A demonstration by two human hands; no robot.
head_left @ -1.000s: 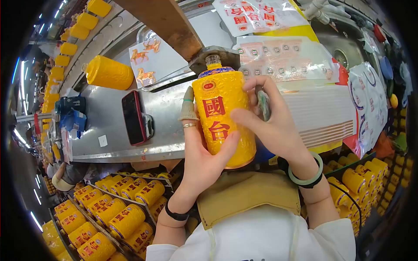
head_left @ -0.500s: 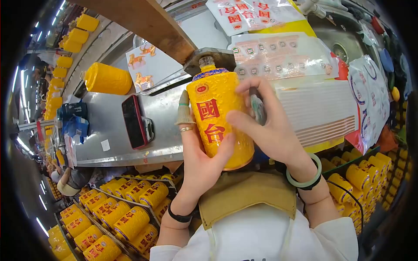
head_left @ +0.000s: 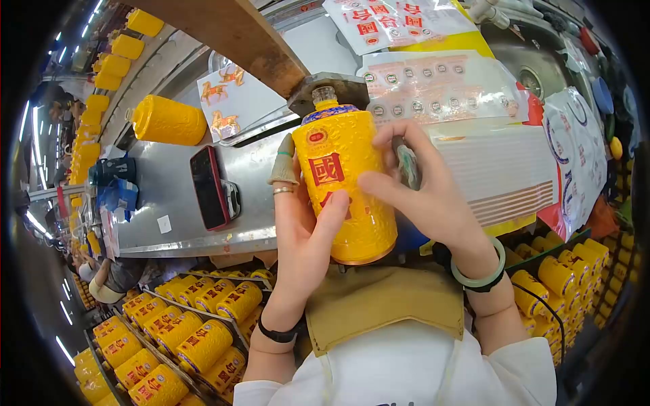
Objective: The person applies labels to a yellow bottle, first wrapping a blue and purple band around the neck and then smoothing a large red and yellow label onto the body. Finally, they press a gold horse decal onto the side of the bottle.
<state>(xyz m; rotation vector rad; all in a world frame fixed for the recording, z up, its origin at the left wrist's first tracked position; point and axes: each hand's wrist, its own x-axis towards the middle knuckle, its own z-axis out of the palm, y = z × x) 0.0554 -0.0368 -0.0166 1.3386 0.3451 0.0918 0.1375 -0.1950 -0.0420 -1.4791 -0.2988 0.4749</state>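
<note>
Steel bench (head_left: 176,230), yellow bottle (head_left: 360,218), full crates (head_left: 196,311)

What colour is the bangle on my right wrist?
Pale jade green. The bangle shows best in the head view, the only view here.

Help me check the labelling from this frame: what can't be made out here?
Head view: the lower red character on the yellow bottle is covered by the thumb of the left hand.
Head view: the greenish object in the right hand is blurred and mostly hidden by its fingers, so what it is cannot be told.
Head view: the print on the sticker sheets is too small to read.
</note>
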